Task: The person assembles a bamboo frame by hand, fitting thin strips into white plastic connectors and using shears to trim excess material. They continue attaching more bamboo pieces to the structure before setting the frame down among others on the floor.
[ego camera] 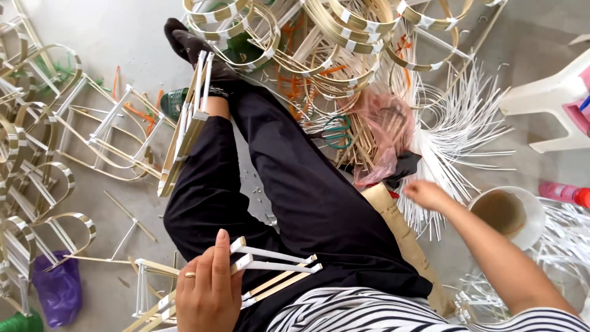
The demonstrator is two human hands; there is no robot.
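Your left hand (209, 289) is clenched around the bamboo frame (264, 270); keep it steady. Your right hand (427, 195) reaches, fingers loose and empty, into the white strips (461, 123); take one cleanly.

Head camera looks steeply down (close) over the seated lap

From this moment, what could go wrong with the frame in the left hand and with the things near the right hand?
1. The left hand grips the bamboo frame only at one end, so its white-wrapped sticks may twist or slip loose.
2. The right hand reaches over the white strips, close to the white bowl of brown liquid; the forearm might tip it.
3. Another frame leans on the leg and could slide off.
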